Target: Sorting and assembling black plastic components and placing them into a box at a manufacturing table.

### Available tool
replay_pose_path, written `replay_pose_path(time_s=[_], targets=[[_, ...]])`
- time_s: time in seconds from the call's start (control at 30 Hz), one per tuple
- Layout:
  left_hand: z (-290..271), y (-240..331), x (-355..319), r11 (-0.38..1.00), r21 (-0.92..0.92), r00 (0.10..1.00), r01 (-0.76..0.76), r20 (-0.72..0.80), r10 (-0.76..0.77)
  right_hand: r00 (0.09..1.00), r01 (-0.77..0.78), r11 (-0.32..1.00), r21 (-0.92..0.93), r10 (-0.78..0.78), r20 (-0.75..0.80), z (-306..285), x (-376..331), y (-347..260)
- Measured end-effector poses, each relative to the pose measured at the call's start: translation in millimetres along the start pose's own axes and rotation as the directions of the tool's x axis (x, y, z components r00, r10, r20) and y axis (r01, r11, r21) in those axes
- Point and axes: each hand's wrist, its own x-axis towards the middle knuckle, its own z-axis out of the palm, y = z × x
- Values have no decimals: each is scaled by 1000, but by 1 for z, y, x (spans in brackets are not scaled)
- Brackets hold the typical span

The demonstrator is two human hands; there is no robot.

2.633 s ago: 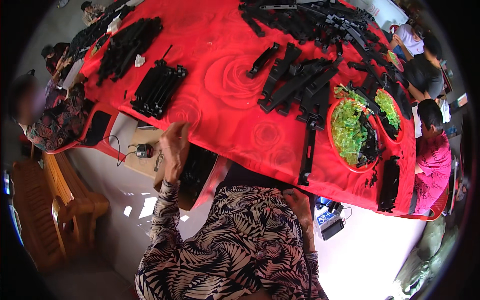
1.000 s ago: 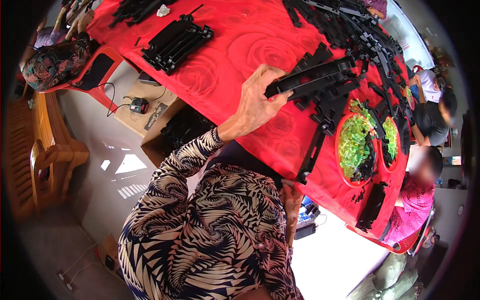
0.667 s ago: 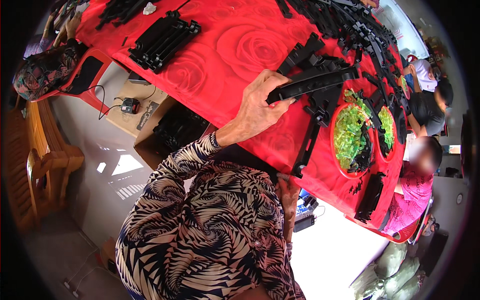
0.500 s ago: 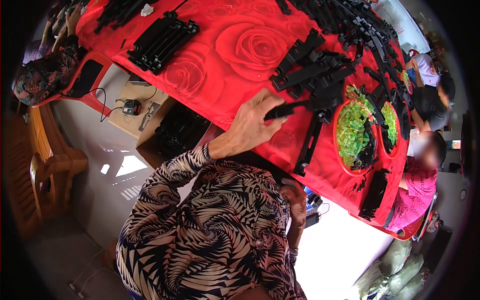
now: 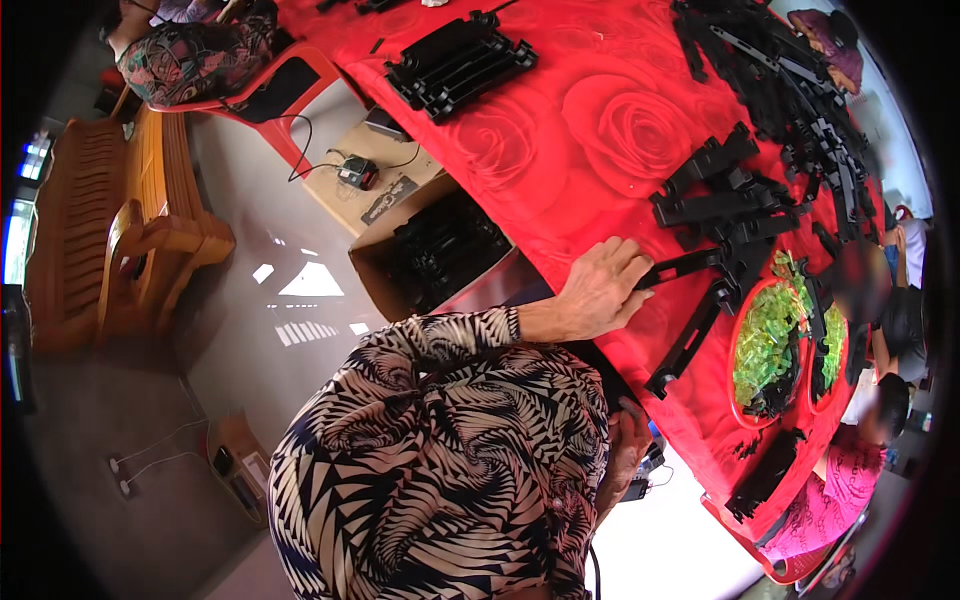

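My left hand (image 5: 604, 287) reaches over the table's near edge, its fingers closed on one end of a long black plastic bar (image 5: 683, 268). The bar's far end meets the heap of black plastic parts (image 5: 715, 205). Just right of the hand, another black bar (image 5: 686, 352) lies slanted on the red tablecloth. Below the table edge, close to my body, my right hand (image 5: 627, 446) is curled and shaded. Whatever its fingers may hold is hidden.
A red-rimmed basin of green clear pieces (image 5: 768, 350) stands at the right, beside a second one. Stacked black parts (image 5: 460, 65) lie at the far left of the table. An open cardboard box (image 5: 385, 262) sits below the edge. People sit around the table.
The view has swung left, so the table appears farther right. My left hand still grips the black bar near the heap. My right hand stays low by the table edge.
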Motion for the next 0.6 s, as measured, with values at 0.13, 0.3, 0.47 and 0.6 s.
replay_pose_path(time_s=[0.13,0.3,0.47,0.6], targets=[[13,4,-9,1000,12,999,1,-41,0,995,11,996,-93,-20,-94,-2,-4,2],[30,6,-2,999,29,997,-35,77,33,995,19,992,124,-7,-97,3,14,-3],[23,-9,1,998,16,998,-60,13,60,998,-40,983,179,46,-30,2,30,9],[19,-30,1,998,8,998,-56,10,56,999,-23,979,201,28,-24,8,35,5]])
